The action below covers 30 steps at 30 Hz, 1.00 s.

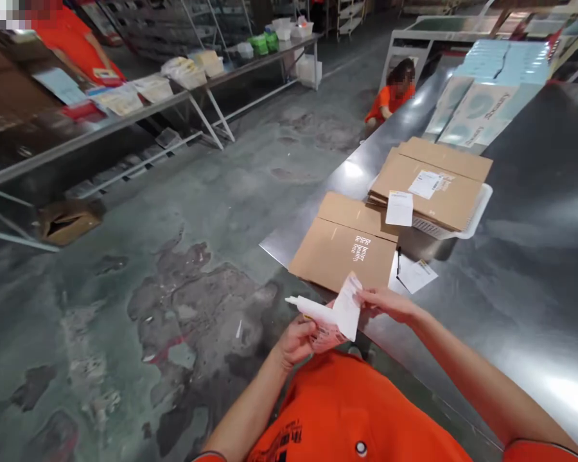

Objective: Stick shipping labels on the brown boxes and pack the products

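Note:
My left hand [296, 341] grips a printed label sheet [328, 326] with pinkish print, held just off the table's near edge. Between the fingertips of my right hand [383, 304] is the edge of a white label [349, 303], which stands up at an angle from the sheet. Whether the two are still joined cannot be made out. Just beyond my hands lies a flat cardboard box [340, 247] with white lettering. Right of it, a black pen [399, 264] rests on white paper slips [417, 276].
Flattened cartons [443, 173] with paper slips lie over a white basket [476, 215]. Pale blue printed boxes [481, 109] are stacked farther along the metal table [525, 256]. One person [390, 99] crouches beyond its edge; another [72, 42] stands behind the left bench [139, 119].

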Each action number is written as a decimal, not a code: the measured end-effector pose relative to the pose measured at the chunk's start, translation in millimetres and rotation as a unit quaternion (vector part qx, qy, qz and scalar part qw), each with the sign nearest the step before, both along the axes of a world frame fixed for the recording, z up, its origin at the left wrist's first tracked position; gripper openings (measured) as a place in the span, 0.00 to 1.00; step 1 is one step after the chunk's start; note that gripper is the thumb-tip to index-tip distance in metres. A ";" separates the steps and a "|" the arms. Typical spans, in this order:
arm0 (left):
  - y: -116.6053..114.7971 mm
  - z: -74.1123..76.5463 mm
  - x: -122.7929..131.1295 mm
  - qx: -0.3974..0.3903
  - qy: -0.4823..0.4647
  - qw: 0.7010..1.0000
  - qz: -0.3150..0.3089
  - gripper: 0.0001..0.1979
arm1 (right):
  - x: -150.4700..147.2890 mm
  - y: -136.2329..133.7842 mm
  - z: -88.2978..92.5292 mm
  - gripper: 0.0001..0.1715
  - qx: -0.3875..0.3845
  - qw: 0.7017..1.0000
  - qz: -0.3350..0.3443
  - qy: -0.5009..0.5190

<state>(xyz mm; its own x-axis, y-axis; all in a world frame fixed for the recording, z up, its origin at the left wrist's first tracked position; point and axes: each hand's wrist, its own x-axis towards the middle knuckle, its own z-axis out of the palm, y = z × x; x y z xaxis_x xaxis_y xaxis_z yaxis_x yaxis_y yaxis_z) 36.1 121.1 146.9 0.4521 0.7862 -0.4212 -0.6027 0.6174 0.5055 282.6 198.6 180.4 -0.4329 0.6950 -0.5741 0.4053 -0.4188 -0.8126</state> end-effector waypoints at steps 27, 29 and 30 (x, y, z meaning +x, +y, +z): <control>105.0 -48.4 -65.6 0.078 0.311 0.945 0.062 0.19 | -64.8 123.6 -84.6 0.32 0.435 0.812 -0.035 -0.387; 118.2 -49.3 -65.6 0.117 0.353 0.927 0.047 0.12 | -53.0 121.3 -87.8 0.30 0.425 0.840 -0.088 -0.327; 120.8 -48.7 -65.9 0.132 0.372 0.918 0.043 0.09 | -41.8 118.0 -87.7 0.29 0.418 0.848 -0.137 -0.295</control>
<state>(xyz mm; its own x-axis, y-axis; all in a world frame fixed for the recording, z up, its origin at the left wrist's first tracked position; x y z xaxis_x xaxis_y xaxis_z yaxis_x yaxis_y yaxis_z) -29.7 241.8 98.3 0.0473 0.9245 -0.3782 -0.0711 0.3808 0.9219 240.8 316.5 92.7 0.0018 0.9941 0.1082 0.8257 0.0596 -0.5609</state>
